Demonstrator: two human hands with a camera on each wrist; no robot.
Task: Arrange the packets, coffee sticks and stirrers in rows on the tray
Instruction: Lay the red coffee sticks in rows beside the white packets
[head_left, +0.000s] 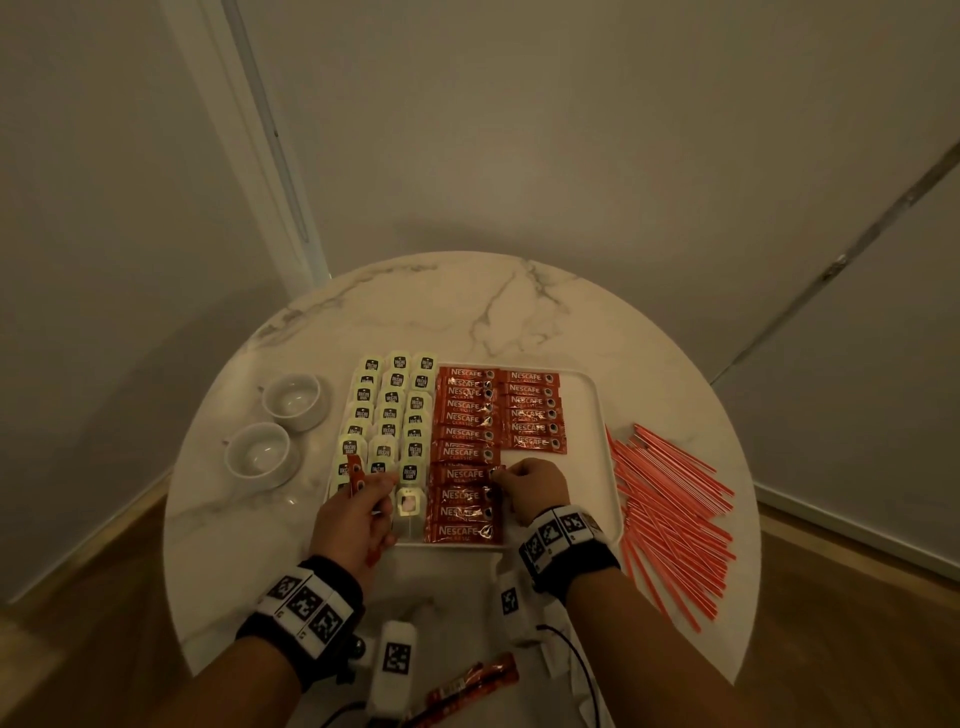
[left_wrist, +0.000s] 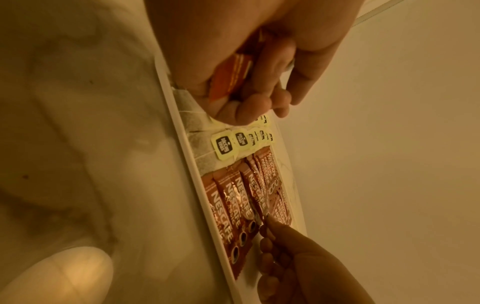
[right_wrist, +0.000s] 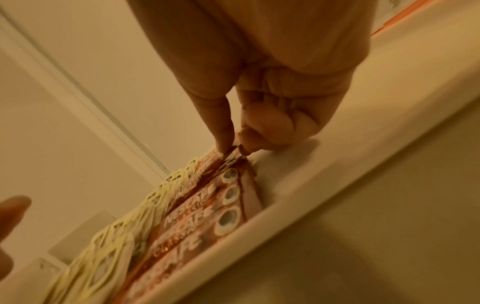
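Your work surface is a round white marble table (head_left: 415, 312). Centred on it sits the white rectangular tray (head_left: 597, 415) with a raised rim.

On the tray's left portion, the pale yellow-tagged tea packets (head_left: 395, 395) lie in three overlapping columns. Just beside them, the red Nescafe coffee sticks (head_left: 467, 431) form one long column running the tray's full depth, with a second, shorter column (head_left: 535, 410) to its right at the far end. The tray floor near you on the right is bare.

The red-and-white stirrers (head_left: 670, 509) lie off the tray in a loose fanned pile on the table to its right. Two white cups (head_left: 280, 431) stand on the table to the tray's left. A few loose red sticks (head_left: 467, 686) lie at the near table edge, between your forearms.

Your left hand (head_left: 353, 519) hovers over the tray's near left corner, fingers curled round a small bunch of red sticks (left_wrist: 228, 76). Your right hand (head_left: 535, 488) rests on the tray, thumb and forefinger (right_wrist: 218, 123) pinching the right end of one stick in the long column (head_left: 470, 475); the remaining fingers are curled in.
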